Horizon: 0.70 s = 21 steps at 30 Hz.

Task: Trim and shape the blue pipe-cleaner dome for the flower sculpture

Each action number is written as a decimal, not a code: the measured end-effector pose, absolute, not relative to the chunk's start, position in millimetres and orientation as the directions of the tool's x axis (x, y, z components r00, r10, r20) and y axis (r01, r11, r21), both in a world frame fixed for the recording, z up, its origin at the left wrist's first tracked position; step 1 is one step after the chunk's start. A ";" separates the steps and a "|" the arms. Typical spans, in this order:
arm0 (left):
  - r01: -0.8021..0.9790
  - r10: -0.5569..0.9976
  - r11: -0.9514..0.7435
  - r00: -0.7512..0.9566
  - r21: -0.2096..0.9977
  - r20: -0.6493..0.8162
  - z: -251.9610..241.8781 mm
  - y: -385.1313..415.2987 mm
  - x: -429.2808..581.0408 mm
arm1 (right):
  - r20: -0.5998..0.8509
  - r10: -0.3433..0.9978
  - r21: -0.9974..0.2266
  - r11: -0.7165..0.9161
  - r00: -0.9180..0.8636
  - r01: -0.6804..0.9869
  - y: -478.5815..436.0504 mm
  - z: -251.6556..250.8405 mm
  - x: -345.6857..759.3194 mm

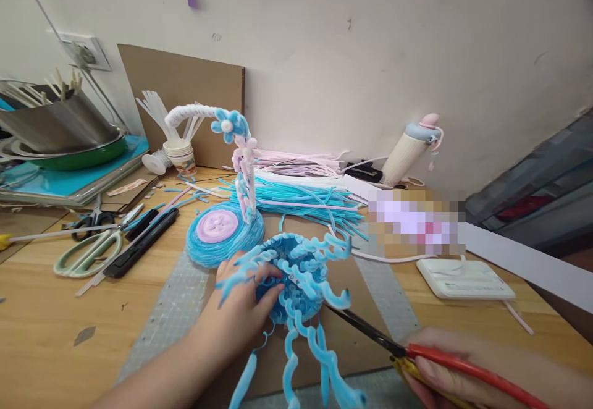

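My left hand point(241, 310) grips a blue pipe-cleaner jellyfish point(299, 279) with curly tentacles hanging down over the wooden table point(41, 310). My right hand point(463, 366) is closed on pliers point(370, 332) with red and yellow handles; their dark jaws reach into the jellyfish's right side. Just behind stands a blue and pink pipe-cleaner stand point(225, 223) with a curved white arm topped by a blue flower.
Loose blue, pink and white pipe cleaners point(306, 193) lie at the back. Green scissors point(88, 251), black scissors point(92, 219) and a black cutter point(141, 242) sit left. A white box point(466, 278) lies right. Paper cups point(180, 152), a pan point(69, 143) and a cream bottle point(407, 149) stand behind.
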<state>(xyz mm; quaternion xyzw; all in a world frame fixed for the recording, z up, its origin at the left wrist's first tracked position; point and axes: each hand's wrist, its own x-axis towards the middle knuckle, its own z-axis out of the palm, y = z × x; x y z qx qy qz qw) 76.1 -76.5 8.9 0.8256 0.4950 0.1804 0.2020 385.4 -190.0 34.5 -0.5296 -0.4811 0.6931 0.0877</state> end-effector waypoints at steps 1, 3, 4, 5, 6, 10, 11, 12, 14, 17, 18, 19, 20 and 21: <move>0.750 0.898 -0.401 0.435 0.526 0.064 8.2 -76.5 75.6 | -0.667 0.600 -0.745 -0.532 -0.442 0.401 -184.7 37.8 383.8; 0.765 0.912 -0.348 0.411 0.542 0.005 6.2 -76.8 74.2 | -0.681 0.548 -0.732 -0.539 -0.486 0.417 -175.0 46.1 378.0; 0.769 0.916 -0.330 0.401 0.547 -0.012 5.0 -77.1 73.4 | -0.684 0.536 -0.729 -0.539 -0.496 0.422 -170.9 50.3 374.0; 0.771 0.918 -0.321 0.397 0.550 -0.021 3.7 -77.5 72.6 | -0.687 0.532 -0.726 -0.539 -0.495 0.427 -167.3 54.0 369.5; 0.771 0.917 -0.322 0.399 0.550 -0.024 2.6 -77.9 71.9 | -0.690 0.534 -0.723 -0.535 -0.489 0.437 -164.4 56.9 365.0; 0.759 0.895 -0.401 0.445 0.513 0.041 -0.3 -79.6 71.6 | -0.708 0.517 -0.706 -0.531 -0.481 0.468 -158.3 60.0 353.2; 0.754 0.885 -0.437 0.459 0.491 0.083 -1.0 -80.0 72.0 | -0.717 0.506 -0.697 -0.541 -0.479 0.471 -157.8 59.8 353.0; 0.749 0.873 -0.473 0.469 0.464 0.133 -2.0 -80.5 72.6 | -0.727 0.500 -0.687 -0.547 -0.471 0.479 -157.6 59.7 353.8; 0.747 0.853 -0.521 0.467 0.412 0.232 -4.1 -81.3 73.7 | -0.746 0.481 -0.666 -0.537 -0.460 0.518 -157.0 60.1 358.4; 0.748 0.845 -0.535 0.460 0.394 0.274 -5.5 -82.3 74.2 | -0.776 0.492 -0.617 -0.464 -0.395 0.635 -156.5 61.3 369.8; 0.746 0.846 -0.532 0.466 0.400 0.257 -5.1 -82.4 74.0 | -0.780 0.502 -0.605 -0.454 -0.373 0.654 -157.0 61.4 374.0; 0.744 0.848 -0.530 0.473 0.407 0.239 -4.4 -82.4 73.7 | -0.781 0.507 -0.602 -0.459 -0.364 0.653 -157.9 61.3 378.1; 0.740 0.847 -0.531 0.483 0.412 0.223 -3.7 -82.2 73.4 | -0.779 0.508 -0.608 -0.474 -0.366 0.637 -159.4 61.0 382.2; 0.737 0.845 -0.532 0.488 0.417 0.217 -3.1 -81.9 73.0 | -0.772 0.510 -0.624 -0.493 -0.379 0.607 -161.3 60.8 386.2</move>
